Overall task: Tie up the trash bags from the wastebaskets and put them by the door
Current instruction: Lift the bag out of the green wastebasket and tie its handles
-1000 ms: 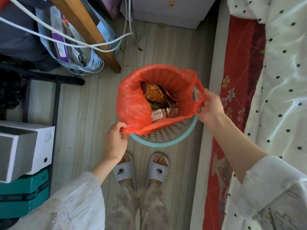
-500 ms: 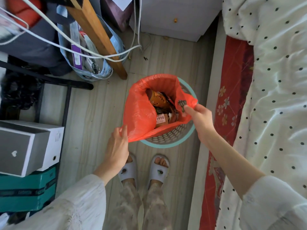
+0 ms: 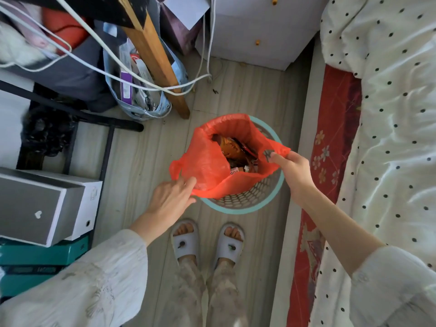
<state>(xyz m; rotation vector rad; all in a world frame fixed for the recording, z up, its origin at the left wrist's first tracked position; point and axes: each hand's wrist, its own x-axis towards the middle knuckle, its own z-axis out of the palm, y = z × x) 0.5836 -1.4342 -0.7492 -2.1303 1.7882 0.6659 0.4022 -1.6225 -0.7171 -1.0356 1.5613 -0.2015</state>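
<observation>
An orange trash bag [image 3: 207, 161] full of wrappers and packets sits in a white mesh wastebasket with a teal rim [image 3: 238, 211] on the floor in front of my feet. The bag's rim is pulled up and off the basket's edge. My right hand [image 3: 292, 168] pinches the bag's right handle above the basket's right side. My left hand [image 3: 171, 199] holds the bag's near-left edge between thumb and loosely spread fingers. The bag's left handle loop [image 3: 175, 167] hangs free just above that hand.
A bed with a dotted sheet [image 3: 389, 138] and a red mat [image 3: 335, 128] runs along the right. A wooden leg [image 3: 155, 57], cables, a blue bag [image 3: 141, 100] and stacked boxes [image 3: 47, 208] crowd the left. A white cabinet [image 3: 254, 31] stands behind the basket.
The bag's rim has come off the basket and its mouth has narrowed. My right hand moved inward with the right handle. My left hand shifted its grip and the left handle loop came free.
</observation>
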